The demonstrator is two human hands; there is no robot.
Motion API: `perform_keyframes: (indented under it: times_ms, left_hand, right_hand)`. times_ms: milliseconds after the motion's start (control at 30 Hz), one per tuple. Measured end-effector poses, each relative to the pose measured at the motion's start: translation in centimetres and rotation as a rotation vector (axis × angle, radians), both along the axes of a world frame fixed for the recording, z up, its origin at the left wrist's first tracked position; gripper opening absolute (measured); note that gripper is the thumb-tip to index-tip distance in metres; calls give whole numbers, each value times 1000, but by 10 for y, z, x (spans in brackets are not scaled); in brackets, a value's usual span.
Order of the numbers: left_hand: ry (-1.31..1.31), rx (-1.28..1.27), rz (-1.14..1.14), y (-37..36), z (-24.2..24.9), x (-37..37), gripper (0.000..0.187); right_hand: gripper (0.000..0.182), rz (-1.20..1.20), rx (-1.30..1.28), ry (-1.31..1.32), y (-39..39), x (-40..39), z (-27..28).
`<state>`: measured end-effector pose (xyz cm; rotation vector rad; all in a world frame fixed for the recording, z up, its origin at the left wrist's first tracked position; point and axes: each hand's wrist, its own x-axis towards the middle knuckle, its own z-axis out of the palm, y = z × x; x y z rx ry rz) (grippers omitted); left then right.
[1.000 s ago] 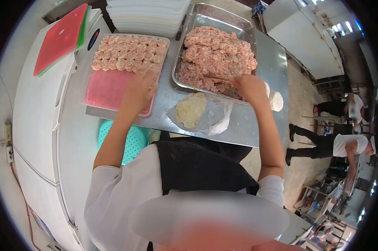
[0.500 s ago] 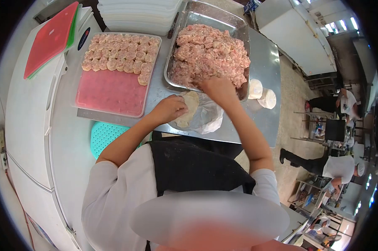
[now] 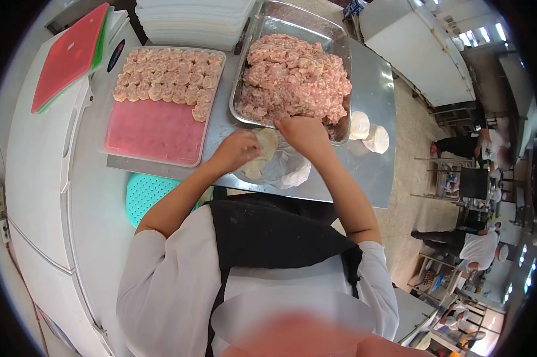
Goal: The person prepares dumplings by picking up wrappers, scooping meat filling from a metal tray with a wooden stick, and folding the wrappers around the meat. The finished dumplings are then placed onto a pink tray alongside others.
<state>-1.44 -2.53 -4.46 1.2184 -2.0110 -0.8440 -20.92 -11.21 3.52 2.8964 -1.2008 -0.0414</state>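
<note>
My left hand (image 3: 238,150) is curled at the left edge of pale round dumpling wrappers (image 3: 267,144), its fingertips closed on a wrapper and slightly blurred. The wrappers lie on a crumpled clear plastic bag (image 3: 292,169) at the table's front edge. My right hand (image 3: 304,134) is closed at the near rim of a deep metal pan (image 3: 240,110), its fingers against the minced meat (image 3: 298,77). Whatever those fingers hold is hidden. To the left, rows of open-topped meat dumplings (image 3: 167,74) fill the far part of a tray with a pink base (image 3: 152,134).
Two round stacks of wrappers (image 3: 359,125) stand right of the pan on the steel table (image 3: 372,77). White stacked trays (image 3: 194,24) are behind. A turquoise perforated basket (image 3: 152,196) sits below the table's left front. Co-workers (image 3: 479,247) stand far right.
My right hand has drawn back from the meat toward the pan's near rim. My left hand has shifted slightly at the wrappers. The view has moved a little, and a co-worker has changed posture.
</note>
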Motion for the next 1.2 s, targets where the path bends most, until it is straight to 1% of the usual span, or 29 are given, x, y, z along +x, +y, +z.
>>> perform_keyframes:
  times_ms: [33, 67, 133, 167, 200, 233, 267, 300, 333, 367, 400, 467, 500, 567, 600, 667, 700, 733, 800, 833, 900, 967, 1000, 1033, 1067, 1133, 1167, 1200]
  left_hand:
    - [105, 74, 115, 0, 1, 2, 16]
    - [102, 75, 112, 2, 2, 4, 16]
    - [421, 414, 255, 2, 4, 5, 17]
    - [422, 416, 257, 3, 2, 4, 17]
    - [306, 299, 184, 3, -4, 3, 17]
    - [188, 181, 109, 4, -9, 3, 16]
    - [185, 180, 106, 7, -13, -1, 16]
    - [130, 143, 84, 11, -19, -8, 16]
    - [75, 105, 61, 13, -22, -15, 15]
    - [139, 151, 104, 12, -25, -21, 16]
    - [141, 145, 102, 9, -25, -28, 16]
    - [355, 418, 291, 7, -24, -37, 18]
    - [356, 417, 286, 6, -19, -37, 18]
    - [626, 516, 273, 7, 4, -38, 18]
    - [625, 520, 264, 6, 13, -39, 18]
    - [832, 471, 269, 1, 28, -39, 18]
    - [830, 474, 261, -1, 35, -40, 18]
    - [827, 463, 248, -3, 41, -42, 18]
    - [827, 447, 237, -7, 46, -44, 19]
    - [831, 437, 239, -7, 46, -43, 18]
    - [832, 429, 239, -10, 43, -37, 18]
    - [1095, 401, 345, -15, 37, -28, 15]
    - [1094, 400, 341, -15, 45, -24, 15]
    - [1199, 456, 345, -14, 59, -18, 14]
    - [1303, 513, 351, -13, 69, -13, 14]
    - [1263, 506, 336, -15, 71, -12, 13]
    - [1086, 448, 325, -16, 66, -14, 13]
    - [909, 393, 310, -17, 61, -18, 12]
  right_hand:
    - [27, -47, 136, -180, -6, -10, -4]
    - [31, -94, 271, -362, -10, -19, -7]
    - [31, -127, 294, -386, -16, -28, 9]
    - [32, -162, 323, -407, -17, -30, 18]
    - [32, -163, 327, -407, -17, -26, 29]
    - [31, -130, 170, -233, -19, -21, 41]
    - [31, -96, 11, -59, -20, -19, 47]
    - [31, -101, 10, -61, -17, -17, 37]
    - [31, -50, 42, 7, -13, -13, 20]
    - [31, 2, 73, 77, -11, -14, 8]
    - [31, 0, 66, 79, -12, -18, 8]
    - [37, -134, 438, -276, -11, -29, 7]
    - [37, -138, 436, -275, -8, -34, 2]
    - [33, -314, 565, -746, 4, -44, -9]
    - [33, -323, 563, -747, 9, -46, -10]
    - [30, -345, 629, -1041, 21, -42, -13]
    - [20, -383, 690, -1019, 29, -38, -1]
    - [20, -387, 684, -1021, 34, -38, -1]
    - [18, -392, 795, -983, 41, -35, -3]
    - [17, -392, 821, -1106, 43, -33, -9]
    - [20, -404, 810, -1135, 46, -37, -11]
    - [23, -416, 795, -1167, 44, -49, -22]
    - [24, -454, 749, -1108, 42, -60, -39]
    - [25, -489, 703, -1047, 41, -64, -43]
    - [25, -488, 702, -1047, 41, -68, -46]
    - [26, -517, 638, -916, 43, -67, -38]
    - [26, -515, 638, -915, 42, -65, -34]
    - [20, -490, 724, -993, 42, -58, -23]
